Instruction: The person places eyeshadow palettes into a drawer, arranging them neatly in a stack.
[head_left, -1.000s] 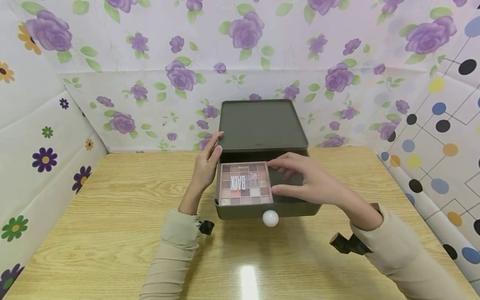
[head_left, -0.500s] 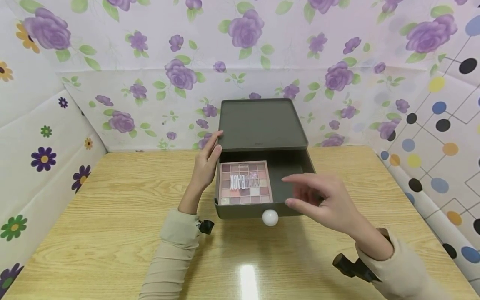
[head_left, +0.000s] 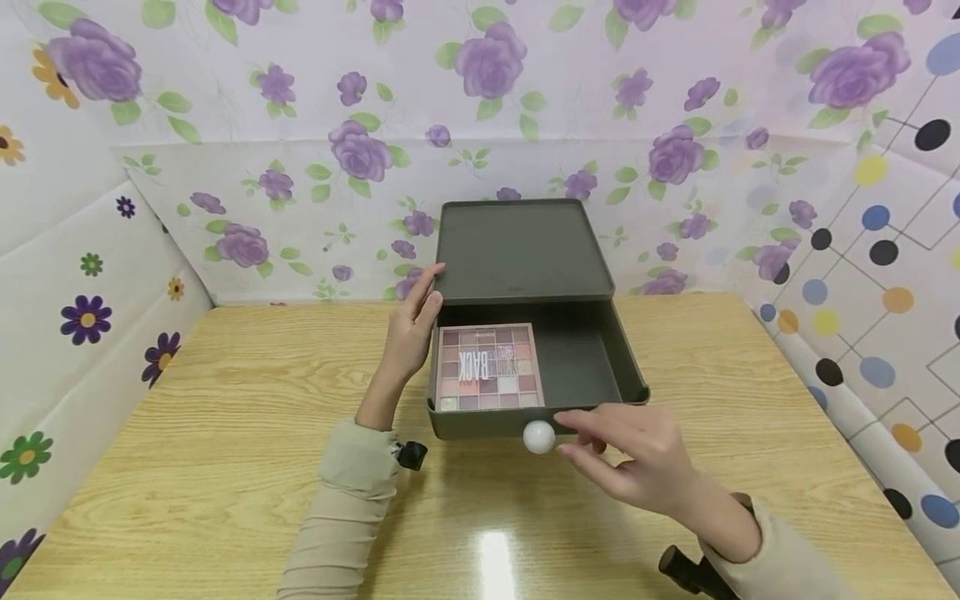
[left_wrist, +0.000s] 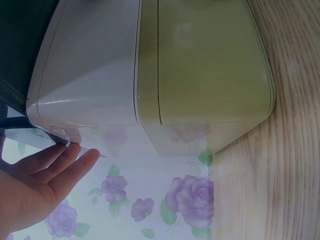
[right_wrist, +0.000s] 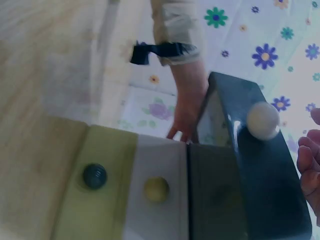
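Observation:
A dark green drawer point(head_left: 581, 358) is pulled out of a small cabinet point(head_left: 525, 250), and an eyeshadow palette point(head_left: 491, 367) lies flat in its left half. On the drawer's front sits a round white knob point(head_left: 538, 437), also seen in the right wrist view point(right_wrist: 263, 121). My right hand point(head_left: 637, 454) is just right of the knob, thumb and index finger apart, with a small gap to it. Against the cabinet's left side rests my left hand point(head_left: 408, 333), its fingers extended; the left wrist view shows these fingers point(left_wrist: 75, 172) at the cabinet's side.
Below the green drawer, the cabinet has a white drawer point(right_wrist: 157, 210) with a yellow knob point(right_wrist: 156, 189) and a yellow-green drawer point(right_wrist: 100, 210) with a dark knob point(right_wrist: 94, 176). It stands on a wooden table point(head_left: 247, 433), before a flowered cloth backdrop point(head_left: 300, 92).
My right hand has left the palette's right edge, drawn back over the drawer, and come down to the white knob. The left hand and the palette stay in place.

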